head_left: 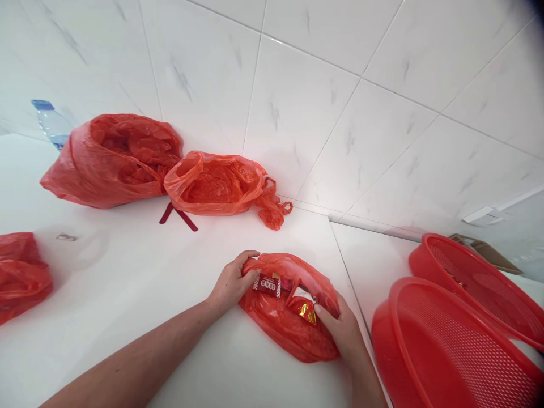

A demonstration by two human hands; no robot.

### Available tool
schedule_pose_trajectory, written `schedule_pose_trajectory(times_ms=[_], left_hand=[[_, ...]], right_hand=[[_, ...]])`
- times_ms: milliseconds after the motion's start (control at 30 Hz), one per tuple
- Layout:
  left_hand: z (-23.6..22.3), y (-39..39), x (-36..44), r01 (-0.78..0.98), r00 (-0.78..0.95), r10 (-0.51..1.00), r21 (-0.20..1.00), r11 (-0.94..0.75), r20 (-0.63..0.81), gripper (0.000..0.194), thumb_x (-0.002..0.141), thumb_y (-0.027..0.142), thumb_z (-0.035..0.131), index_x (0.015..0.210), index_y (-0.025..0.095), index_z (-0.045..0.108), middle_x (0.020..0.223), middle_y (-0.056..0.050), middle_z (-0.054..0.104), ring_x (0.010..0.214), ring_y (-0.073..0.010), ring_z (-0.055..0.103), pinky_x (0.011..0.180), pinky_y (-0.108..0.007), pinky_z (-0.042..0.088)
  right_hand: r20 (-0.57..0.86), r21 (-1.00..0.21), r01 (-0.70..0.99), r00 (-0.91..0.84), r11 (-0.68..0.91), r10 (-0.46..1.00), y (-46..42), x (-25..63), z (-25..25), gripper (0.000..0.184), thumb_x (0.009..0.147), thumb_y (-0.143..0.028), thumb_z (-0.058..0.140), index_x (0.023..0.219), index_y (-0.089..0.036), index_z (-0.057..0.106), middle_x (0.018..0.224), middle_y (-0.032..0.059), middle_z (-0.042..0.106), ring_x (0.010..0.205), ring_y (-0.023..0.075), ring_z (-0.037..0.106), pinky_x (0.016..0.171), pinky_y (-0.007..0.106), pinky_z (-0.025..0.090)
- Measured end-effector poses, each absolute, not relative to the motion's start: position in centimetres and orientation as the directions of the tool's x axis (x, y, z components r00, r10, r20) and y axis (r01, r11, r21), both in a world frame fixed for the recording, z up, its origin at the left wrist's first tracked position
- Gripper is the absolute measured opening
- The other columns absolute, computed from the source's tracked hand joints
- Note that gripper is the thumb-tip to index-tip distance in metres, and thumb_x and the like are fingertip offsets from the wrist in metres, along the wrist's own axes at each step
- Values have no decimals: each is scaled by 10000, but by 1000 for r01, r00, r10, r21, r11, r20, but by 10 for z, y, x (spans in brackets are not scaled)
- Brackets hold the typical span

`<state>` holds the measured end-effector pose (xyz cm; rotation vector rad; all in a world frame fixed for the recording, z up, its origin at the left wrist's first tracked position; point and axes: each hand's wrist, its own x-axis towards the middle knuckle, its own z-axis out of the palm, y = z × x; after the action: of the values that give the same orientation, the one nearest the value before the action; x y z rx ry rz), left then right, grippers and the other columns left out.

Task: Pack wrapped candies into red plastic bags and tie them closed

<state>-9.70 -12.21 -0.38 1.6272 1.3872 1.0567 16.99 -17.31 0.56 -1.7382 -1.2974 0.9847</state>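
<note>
A red plastic bag (276,323) lies with its mouth spread on the white table, between my two hands. My left hand (233,283) grips the bag's left rim, thumb inside and fingers outside. On the opposite side my right hand (342,326) holds the right rim, its thumb over the edge and its other fingers hidden behind the plastic. Inside the bag are a dark red snack packet (267,285) with a white checked border and a red, white and gold wrapped packet (305,306), close to my right thumb.
Along the tiled wall stand a large red bag (80,170), a smaller open red bag (216,207) and a crumpled one (272,212). Dark red strips (186,220) lie before them. A bottle (51,122) is behind; another red bag (21,277) sits left. Red baskets (395,311) (425,249) stand right.
</note>
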Motion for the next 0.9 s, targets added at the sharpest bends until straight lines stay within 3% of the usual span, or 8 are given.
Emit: schedule_pose_trajectory(times_ms=[67,167,200,267,333,533,900], left_hand=[[0,-127,-94,503,104,930,788,-356,354,399,812,305,513,1200,213,488,1191,-81,583,1036,-227,574,883,-380,459],[9,-139,-80,573,321,666,422,-703,674,402,802,242,562,1200,218,507,1296,-100,516,1174,-255,472,977,-429,365],[12,-143,-73,541,414,582,325,-776,700,370,822,206,539,1190,225,517,1265,-86,547,1156,-237,484,969,-413,367],[13,-147,-58,472,564,505,246,-847,654,337,862,143,468,1184,229,521,1196,-57,603,1093,-196,522,919,-365,398],[11,-145,-44,476,625,546,282,-833,558,337,886,131,417,1200,214,509,1181,-60,613,1065,-192,537,870,-351,423],[1,-122,-24,565,534,746,488,-665,398,300,859,131,439,1133,193,546,1089,-61,645,968,-211,566,818,-358,441],[3,-115,-26,533,455,822,634,-560,343,162,822,126,486,823,197,632,817,-13,668,778,-168,564,745,-299,420]], right_hand=[[-148,-867,450,182,-216,972,-173,168,5,402,724,-355,610,1100,-216,579,1042,42,660,939,235,610,781,321,491],[-140,-860,476,127,-184,982,-173,165,3,329,735,-348,596,1031,-205,602,963,40,670,880,234,615,751,322,484],[-134,-871,462,104,-167,986,-172,164,3,331,734,-341,599,1035,-204,599,966,40,668,885,236,612,757,324,482],[-127,-904,404,54,-138,990,-172,162,3,346,738,-332,603,1058,-201,586,993,43,663,906,237,606,771,325,479],[-125,-932,341,16,-123,992,-172,160,2,342,745,-331,604,1057,-193,578,989,46,662,903,238,604,768,323,478],[-96,-952,291,10,-95,995,-172,160,-4,330,721,-346,629,1003,-179,591,908,38,661,832,230,595,721,305,470],[-158,-938,311,4,-151,987,-173,159,3,309,748,-320,599,1030,-195,587,917,26,658,836,226,587,716,300,459]])
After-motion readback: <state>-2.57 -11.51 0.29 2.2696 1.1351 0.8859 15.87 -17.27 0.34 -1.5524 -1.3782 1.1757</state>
